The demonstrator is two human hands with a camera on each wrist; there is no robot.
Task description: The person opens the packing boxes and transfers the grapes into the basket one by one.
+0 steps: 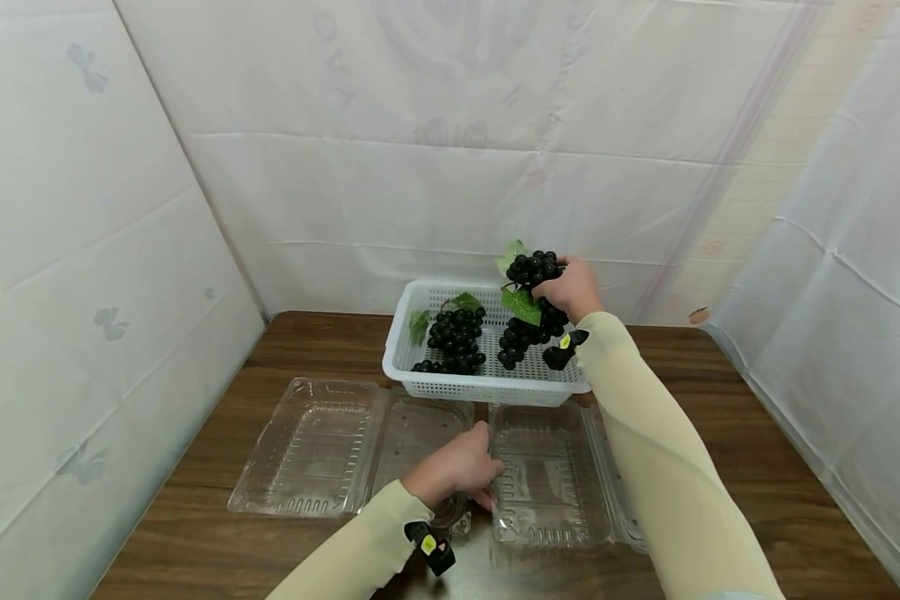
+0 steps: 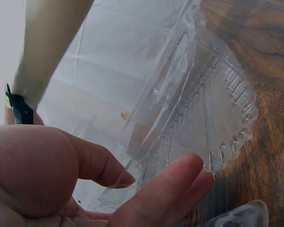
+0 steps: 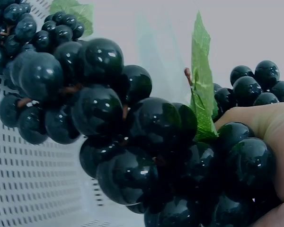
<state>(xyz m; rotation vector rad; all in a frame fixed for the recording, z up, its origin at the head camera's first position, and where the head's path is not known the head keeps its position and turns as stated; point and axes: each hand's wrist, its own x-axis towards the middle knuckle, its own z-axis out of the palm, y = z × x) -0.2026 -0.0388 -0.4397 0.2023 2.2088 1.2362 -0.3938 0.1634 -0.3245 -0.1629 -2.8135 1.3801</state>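
My right hand (image 1: 572,287) grips dark grapes (image 3: 154,123) with green leaves at the right end of a white basket (image 1: 487,388). Grapes show on both sides of that hand; whether they form one bunch or two I cannot tell. Another grape bunch (image 1: 456,337) lies in the basket's left half. Lower down, my left hand (image 1: 461,467) pinches the left rim of an open clear plastic clamshell container (image 1: 551,479). In the left wrist view, the thumb and fingers lie on either side of the container wall (image 2: 180,127).
A second open clear clamshell (image 1: 311,446) lies to the left, its right half partly behind my left forearm. The basket stands behind both containers on the brown wooden table (image 1: 195,533). White sheeting (image 1: 390,200) encloses the back and sides.
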